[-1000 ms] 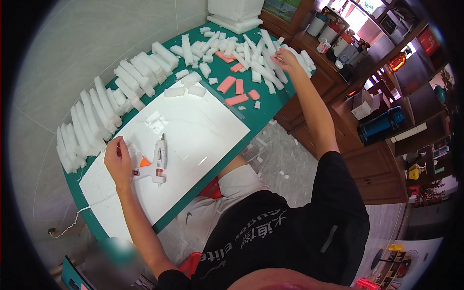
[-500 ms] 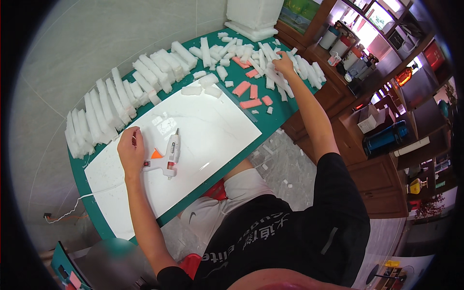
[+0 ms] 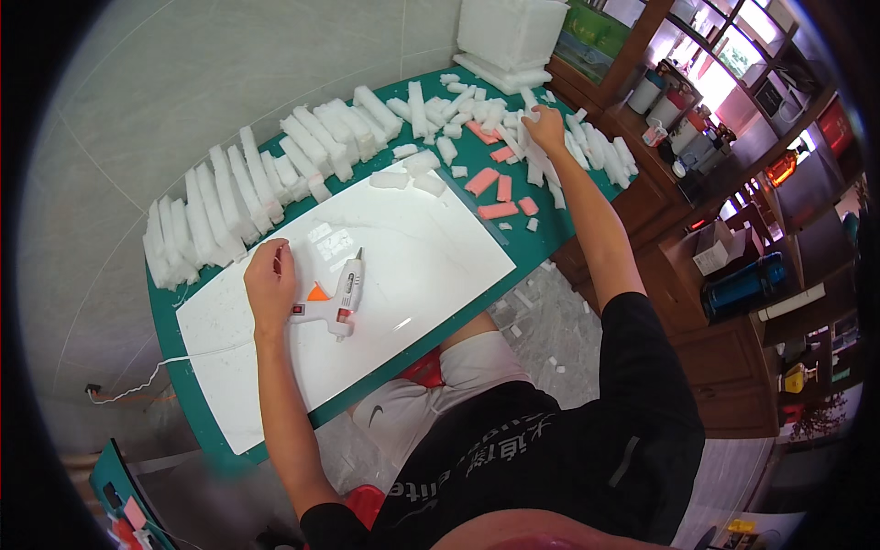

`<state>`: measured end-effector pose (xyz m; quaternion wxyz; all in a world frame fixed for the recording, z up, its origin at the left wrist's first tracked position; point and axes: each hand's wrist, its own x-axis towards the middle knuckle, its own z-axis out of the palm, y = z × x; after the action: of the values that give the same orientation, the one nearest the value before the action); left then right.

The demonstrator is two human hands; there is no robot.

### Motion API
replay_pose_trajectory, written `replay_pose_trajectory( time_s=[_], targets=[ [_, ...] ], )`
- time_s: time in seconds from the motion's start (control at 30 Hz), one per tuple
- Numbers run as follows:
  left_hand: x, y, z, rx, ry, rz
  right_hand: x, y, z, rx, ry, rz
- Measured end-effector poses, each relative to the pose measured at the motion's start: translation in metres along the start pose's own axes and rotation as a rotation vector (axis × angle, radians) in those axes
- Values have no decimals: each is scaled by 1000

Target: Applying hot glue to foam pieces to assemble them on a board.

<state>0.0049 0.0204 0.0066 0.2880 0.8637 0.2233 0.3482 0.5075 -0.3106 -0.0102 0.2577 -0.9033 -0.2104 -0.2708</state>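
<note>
My left hand (image 3: 270, 289) rests at the left part of a glossy white board (image 3: 431, 261), its fingers curled in; whatever they hold, if anything, is hidden. Just right of it lies a white hot glue gun (image 3: 349, 289) with an orange trigger, nozzle pointing away from me. At the far right, my right hand (image 3: 547, 130) reaches into a heap of white foam pieces (image 3: 456, 108). Its fingers are closed on a white foam strip (image 3: 529, 97) that stands up by the fingertips. Pink foam blocks (image 3: 481, 181) are scattered nearer than that hand.
Long white foam strips (image 3: 236, 188) line the far left edge of the green table (image 3: 550, 225). A white foam stack (image 3: 509, 37) rises at the back. Beyond the right end are wooden cabinets (image 3: 724, 385). A white cord (image 3: 203, 355) crosses the board's left side.
The whole view has shifted a little, moving the scene right and down. My right hand now has a white foam strip standing up at its fingertips. My left hand stays beside the glue gun.
</note>
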Motion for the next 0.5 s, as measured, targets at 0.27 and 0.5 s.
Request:
replay_pose_trajectory(
  time_s=[0.27,0.5],
  targets=[
    [4,4,4,4,-11,29,9,2,-13,-37,-84,48],
    [3,2,5,1,7,53,13,3,-7,-80,-66,59]
  ],
)
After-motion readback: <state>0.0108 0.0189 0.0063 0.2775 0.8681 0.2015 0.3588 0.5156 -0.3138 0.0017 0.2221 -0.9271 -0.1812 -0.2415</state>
